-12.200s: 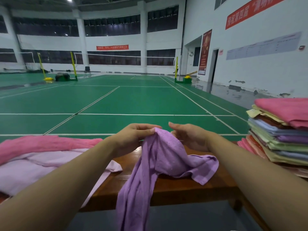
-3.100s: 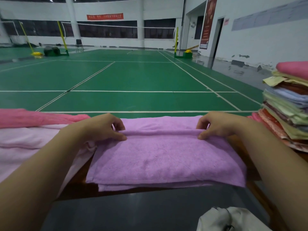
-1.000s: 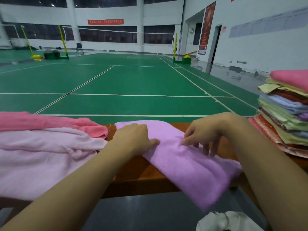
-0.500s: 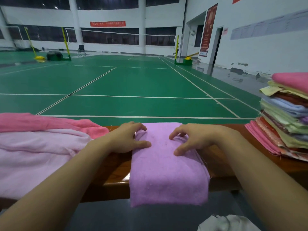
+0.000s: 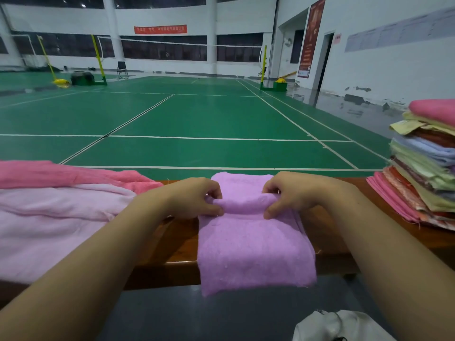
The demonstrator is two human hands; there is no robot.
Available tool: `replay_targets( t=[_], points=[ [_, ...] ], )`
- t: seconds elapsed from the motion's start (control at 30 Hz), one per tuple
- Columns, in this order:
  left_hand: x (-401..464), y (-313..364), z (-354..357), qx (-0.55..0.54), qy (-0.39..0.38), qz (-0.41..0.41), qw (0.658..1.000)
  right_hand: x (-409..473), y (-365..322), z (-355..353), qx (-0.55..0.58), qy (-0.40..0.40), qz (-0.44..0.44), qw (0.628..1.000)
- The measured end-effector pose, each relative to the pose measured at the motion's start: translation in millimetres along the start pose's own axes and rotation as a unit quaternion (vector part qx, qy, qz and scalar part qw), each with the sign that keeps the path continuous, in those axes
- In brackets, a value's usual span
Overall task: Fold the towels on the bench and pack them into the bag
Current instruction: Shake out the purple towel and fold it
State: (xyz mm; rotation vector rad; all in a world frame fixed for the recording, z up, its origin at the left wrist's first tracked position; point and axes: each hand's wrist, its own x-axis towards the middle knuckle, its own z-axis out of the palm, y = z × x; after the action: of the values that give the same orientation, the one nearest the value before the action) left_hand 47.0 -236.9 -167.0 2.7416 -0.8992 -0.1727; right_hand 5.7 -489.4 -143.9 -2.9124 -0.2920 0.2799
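Dim, even indoor light from overhead ceiling lamps (image 5: 83,5) at top left. Soft glare on wet grey floor (image 5: 344,107) by right wall. Wide-angle bending at edges. Shadows faint; focus fairly sharp throughout.

There is one view only, from a camera worn on the person's head, looking forward and slightly down across the wooden bench (image 5: 182,244). It sits close: both forearms enter from the bottom corners, and the purple towel (image 5: 253,249) fills the lower middle. The wide lens bends the edges. Beyond the bench it faces the green court (image 5: 197,114) and the far wall. No second view overlaps it.
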Motion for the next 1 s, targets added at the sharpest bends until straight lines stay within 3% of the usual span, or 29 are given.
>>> replay_targets(
  t=[0.13,0.33,0.4,0.5,0.67,0.77,0.83,0.93,1.0],
  points=[
    [-1,2,-4,-0.019,0.048,0.002,0.999,-9,1,-11,-0.014,0.037,-0.014,0.999],
    [-1,0,-22,0.007,0.171,-0.013,0.985,-13,-2,-22,0.037,0.169,-0.019,0.985],
    [0,-5,-26,-0.055,0.253,-0.027,0.965,-11,-5,-20,0.126,0.195,-0.020,0.972],
    [3,-4,-26,-0.258,0.320,-0.020,0.911,-6,-12,-16,0.208,0.260,-0.014,0.943],
    [0,2,-39,-0.240,0.366,0.025,0.899,-7,-13,-23,0.244,0.359,-0.069,0.898],
    [-8,2,-48,-0.220,0.358,0.054,0.906,-15,-10,-29,0.246,0.352,-0.103,0.897],
    [-17,5,-55,-0.210,0.311,0.062,0.925,-25,-10,-36,0.253,0.282,-0.102,0.920],
    [-38,13,-67,-0.232,0.061,0.013,0.971,-43,-10,-44,0.257,0.050,-0.049,0.964],
    [-47,12,-70,-0.214,-0.063,-0.024,0.975,-48,-10,-45,0.261,-0.036,-0.003,0.965]
  ],
)
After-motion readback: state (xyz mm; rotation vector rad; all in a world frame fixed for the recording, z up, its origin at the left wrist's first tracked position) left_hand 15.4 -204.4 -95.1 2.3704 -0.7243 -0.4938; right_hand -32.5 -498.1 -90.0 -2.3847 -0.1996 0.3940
